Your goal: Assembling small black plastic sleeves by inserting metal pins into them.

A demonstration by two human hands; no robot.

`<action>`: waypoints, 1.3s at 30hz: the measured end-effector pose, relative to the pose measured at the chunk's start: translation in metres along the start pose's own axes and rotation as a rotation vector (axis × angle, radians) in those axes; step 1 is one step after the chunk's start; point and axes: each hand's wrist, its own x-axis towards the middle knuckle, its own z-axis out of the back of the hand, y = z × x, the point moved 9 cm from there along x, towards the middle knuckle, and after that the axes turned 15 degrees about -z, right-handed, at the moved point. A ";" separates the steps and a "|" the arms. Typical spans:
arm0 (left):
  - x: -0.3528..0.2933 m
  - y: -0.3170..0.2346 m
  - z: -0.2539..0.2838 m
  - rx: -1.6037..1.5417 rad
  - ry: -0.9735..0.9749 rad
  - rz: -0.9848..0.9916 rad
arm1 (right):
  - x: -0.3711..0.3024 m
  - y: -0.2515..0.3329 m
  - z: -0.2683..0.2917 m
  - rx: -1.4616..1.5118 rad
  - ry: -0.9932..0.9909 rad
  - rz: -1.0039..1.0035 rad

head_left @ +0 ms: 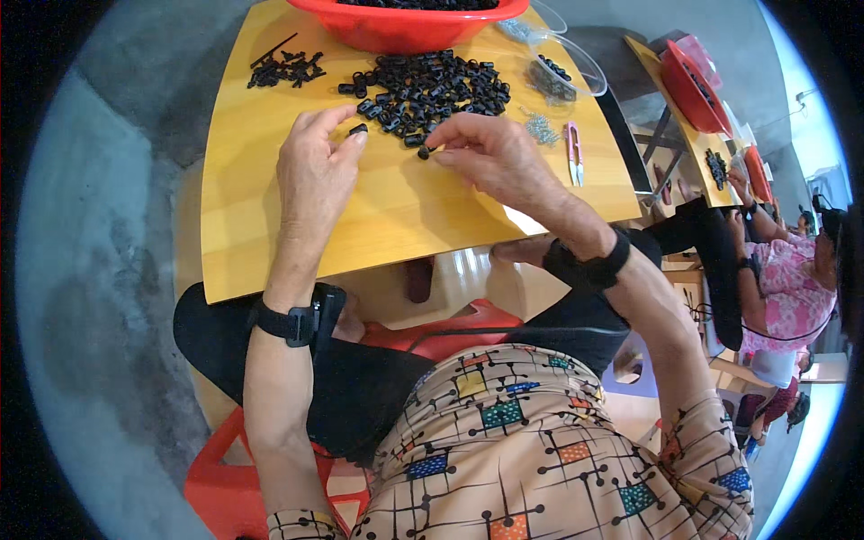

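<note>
My left hand [317,162] is over the yellow table, thumb and forefinger pinching a small black plastic part [358,130]. To its right, my right hand [490,155] is closed at the fingertips on another small black piece [424,153], just at the near edge of the pile. That pile of black plastic parts [432,90], many of them ring-shaped or tubular, lies spread in front of both hands. The exact shape of the two held pieces is too small to tell.
Behind the pile stands a red basin [409,29] holding more black parts. A smaller black heap [286,69] lies at the far left. On the right are small silvery pieces [542,128], pink-handled snips [574,153] and a clear tub [567,63]. Another person [783,279] sits at the right.
</note>
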 end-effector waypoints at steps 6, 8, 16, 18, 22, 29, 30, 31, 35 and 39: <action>0.010 -0.004 -0.002 0.352 0.064 -0.128 | 0.007 0.016 -0.015 -0.262 -0.132 0.201; 0.009 -0.002 -0.004 0.323 0.063 -0.132 | 0.004 0.020 -0.019 -0.321 -0.159 0.295; 0.006 -0.015 -0.009 0.336 0.128 -0.173 | -0.022 0.006 -0.002 -0.362 -0.227 0.264; 0.003 -0.021 -0.013 0.282 0.158 -0.187 | -0.023 -0.002 0.006 -0.375 -0.242 0.214; -0.013 -0.040 -0.014 0.279 0.177 -0.279 | -0.025 -0.009 0.015 -0.343 -0.269 0.205; -0.030 -0.053 -0.017 0.147 0.178 -0.250 | -0.006 -0.027 0.077 -0.317 -0.464 0.134; -0.031 -0.052 -0.016 0.110 0.169 -0.244 | -0.002 -0.022 0.083 -0.369 -0.455 0.142; -0.031 -0.053 -0.017 0.109 0.168 -0.243 | 0.006 -0.026 0.087 -0.462 -0.464 0.135; -0.035 -0.041 -0.018 -0.142 0.161 -0.075 | 0.031 -0.038 0.081 -0.677 -0.395 0.031; -0.045 -0.031 -0.036 -0.734 0.129 0.163 | 0.037 -0.040 0.070 -0.723 -0.363 0.040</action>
